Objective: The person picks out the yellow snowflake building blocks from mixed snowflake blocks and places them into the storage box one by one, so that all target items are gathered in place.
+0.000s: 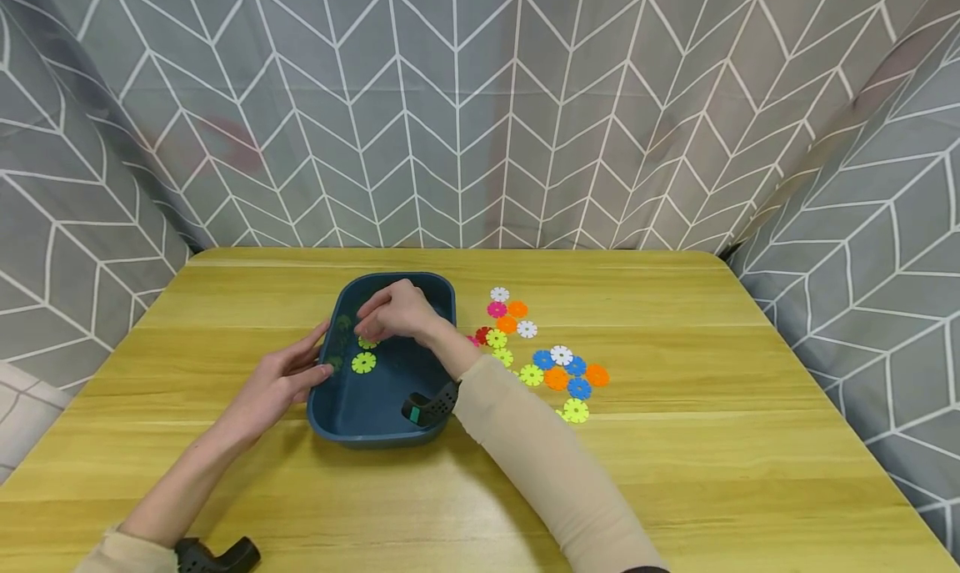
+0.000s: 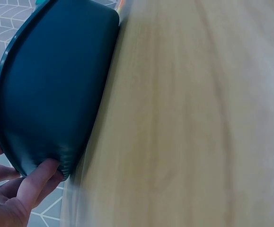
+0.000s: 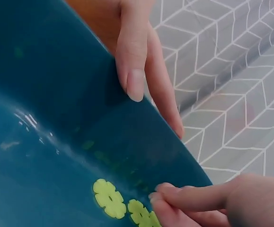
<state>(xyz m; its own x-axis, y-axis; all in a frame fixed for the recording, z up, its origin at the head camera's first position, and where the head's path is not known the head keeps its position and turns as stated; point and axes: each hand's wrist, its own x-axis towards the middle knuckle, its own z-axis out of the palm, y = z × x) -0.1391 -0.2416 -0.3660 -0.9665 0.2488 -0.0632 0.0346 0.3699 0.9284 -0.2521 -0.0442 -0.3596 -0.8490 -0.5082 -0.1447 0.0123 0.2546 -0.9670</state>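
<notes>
Snowflake-shaped plastic discs are in play here. In the head view, a dark blue bin stands on the table, left of centre. My left hand grips its left wall, thumb over the rim and fingers outside; the left wrist view shows fingers against the outer wall. My right hand reaches inside, fingers bent and fingertips close together by the left wall. One yellow-green disc lies on the bin floor. Beside it, the right fingertips partly cover another yellow-green disc; whether they pinch anything is hidden.
Right of the bin, several loose discs lie on the wooden table: white, orange, blue, pink and yellow-green. The right forearm hides part of that group. A grey patterned curtain hangs behind the table.
</notes>
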